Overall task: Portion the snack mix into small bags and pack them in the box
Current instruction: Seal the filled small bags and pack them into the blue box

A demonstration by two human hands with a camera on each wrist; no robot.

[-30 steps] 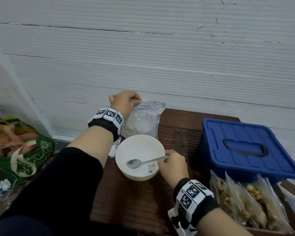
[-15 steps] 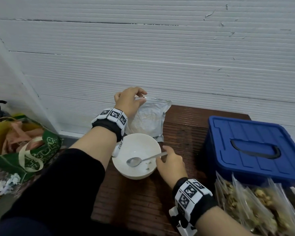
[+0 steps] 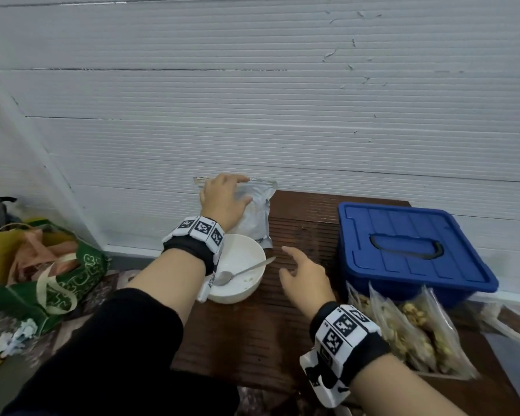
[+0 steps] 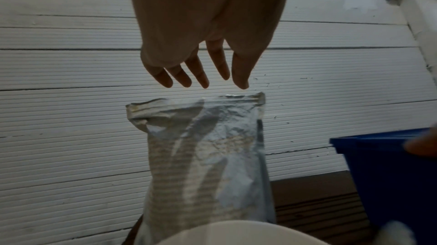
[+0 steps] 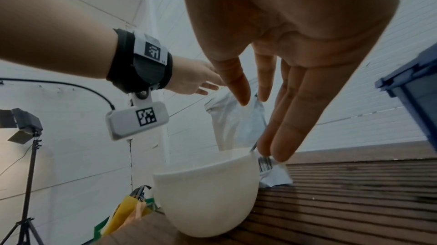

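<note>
My left hand (image 3: 222, 202) fingers spread, just above foil pouch (image 3: 255, 217) leaning on wall. My right hand (image 3: 305, 277) fingers straight, empty, beside bowl (image 3: 240, 283); spoon (image 3: 240, 271) inside. Box (image 3: 409, 250) lidded on counter (image 3: 252, 340).

We saw soft, even, cool light on the ribbed white wall (image 3: 252, 115), whose lines bowed towards the edges of the wide head view. In the left wrist view the left hand (image 4: 203, 30) was a dim silhouette, backlit by that wall, and threw finger shadows down the foil pouch (image 4: 208, 165). Below the pouch, the bowl rim (image 4: 236, 232) was blurred.
</note>
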